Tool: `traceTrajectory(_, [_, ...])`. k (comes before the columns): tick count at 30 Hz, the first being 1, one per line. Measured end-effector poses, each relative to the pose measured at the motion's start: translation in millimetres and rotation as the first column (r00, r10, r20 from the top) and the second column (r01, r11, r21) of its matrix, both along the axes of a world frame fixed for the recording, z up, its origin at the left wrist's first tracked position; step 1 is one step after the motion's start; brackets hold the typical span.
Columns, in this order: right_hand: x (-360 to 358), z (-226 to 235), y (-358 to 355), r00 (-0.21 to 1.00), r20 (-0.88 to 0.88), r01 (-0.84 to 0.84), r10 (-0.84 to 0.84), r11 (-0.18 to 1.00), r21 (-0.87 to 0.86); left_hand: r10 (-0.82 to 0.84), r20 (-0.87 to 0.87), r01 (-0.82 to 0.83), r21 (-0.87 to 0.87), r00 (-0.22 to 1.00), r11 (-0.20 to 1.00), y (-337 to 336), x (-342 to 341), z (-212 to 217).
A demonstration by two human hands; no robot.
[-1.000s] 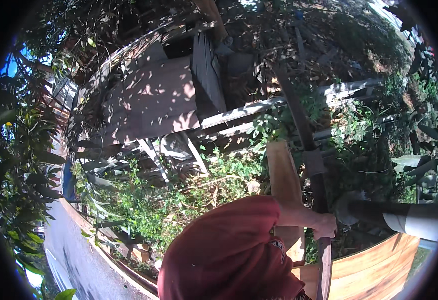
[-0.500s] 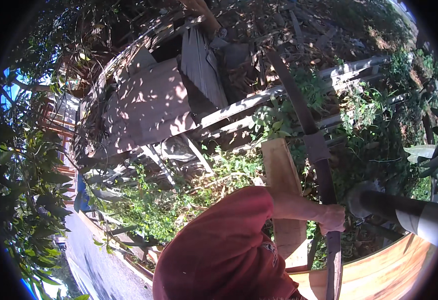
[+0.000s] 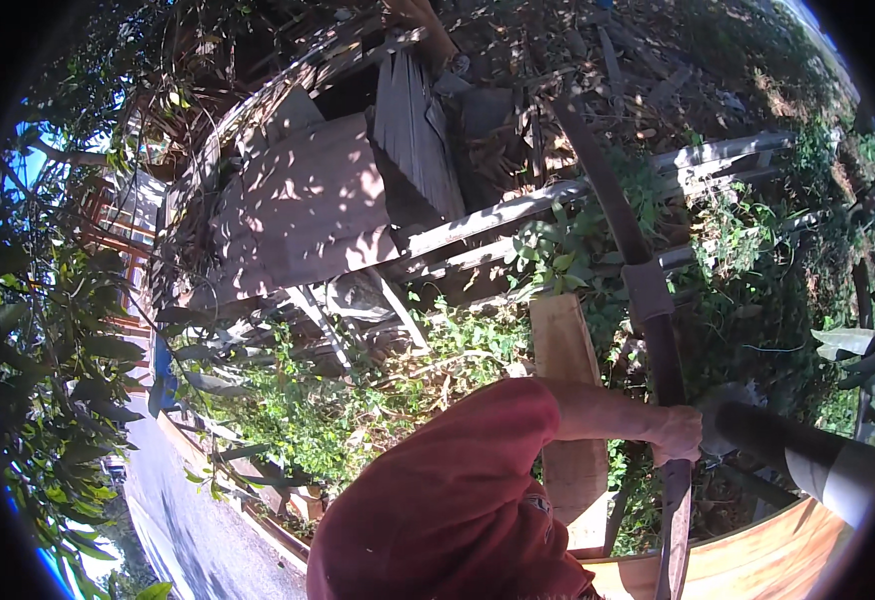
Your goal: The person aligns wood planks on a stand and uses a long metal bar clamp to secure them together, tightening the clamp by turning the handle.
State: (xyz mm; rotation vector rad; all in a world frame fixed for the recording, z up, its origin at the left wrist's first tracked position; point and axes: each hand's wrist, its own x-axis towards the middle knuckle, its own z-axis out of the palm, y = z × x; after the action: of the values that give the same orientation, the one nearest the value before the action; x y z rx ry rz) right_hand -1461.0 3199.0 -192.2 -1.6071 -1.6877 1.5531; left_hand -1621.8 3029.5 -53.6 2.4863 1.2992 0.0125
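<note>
My left hand (image 3: 678, 436), at the end of a red-sleeved arm that crosses rightward, is closed around a long dark bar (image 3: 670, 375). The bar runs from the upper middle down to the lower edge, with a brownish sleeve-like piece (image 3: 648, 290) around it above my hand. Behind my forearm stands a pale wooden plank (image 3: 566, 345), partly covered by the arm. Below the hand, a broad light-brown board (image 3: 758, 560) curves along the lower right. My right hand does not show.
Right of my hand is a thick dark cylinder (image 3: 783, 437) with a whitish section. Ahead lie a brown sheet (image 3: 303, 205), a grey upright board (image 3: 413, 140) and long weathered beams (image 3: 508, 210) among green plants (image 3: 308, 420). Leafy branches (image 3: 68, 390) hang at left, beside a paved road (image 3: 193, 500).
The scene has shifted slightly right and mostly downward in the picture. My left hand keeps its grip on the dark bar.
</note>
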Motion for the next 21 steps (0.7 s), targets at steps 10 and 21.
traceTrajectory(10, [-12,21,-9,0.998,0.023,-0.052,0.05,0.996,0.071,0.358,0.371,-0.46,0.234,0.857,0.857,-38,-58,5])
traceTrajectory(21, [7,134,-39,0.981,-0.077,-0.136,0.18,0.91,0.392,0.674,0.422,-0.599,-0.8,-0.607,-0.038,-78,-209,-66])
